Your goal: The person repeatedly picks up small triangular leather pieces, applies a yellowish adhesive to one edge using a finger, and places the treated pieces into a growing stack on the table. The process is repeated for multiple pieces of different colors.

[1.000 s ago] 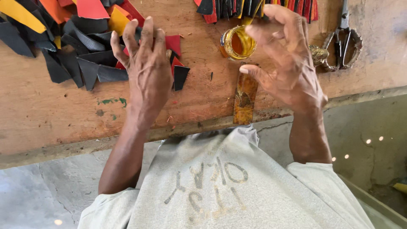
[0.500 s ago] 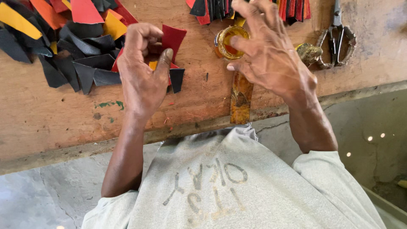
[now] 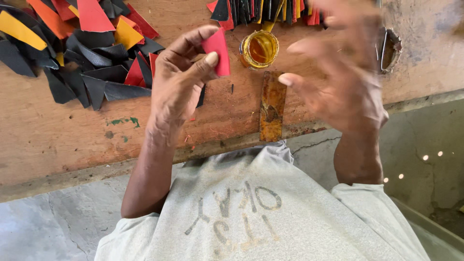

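Head view showed me the left hand (image 3: pixel 176 89) pinching a red leather piece (image 3: pixel 217 50) above the wooden bench (image 3: pixel 72 140); the right hand (image 3: pixel 345 79) hovered open, blurred, beside the glue jar (image 3: pixel 259 48).

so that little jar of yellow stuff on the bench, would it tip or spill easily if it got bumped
Probably it would. The jar looks small and light, so a knock from the right hand hovering beside it could shift it. It stands open with no lid, and the amber liquid sits high, so it would likely spill. It appears squat, though, which may resist toppling.
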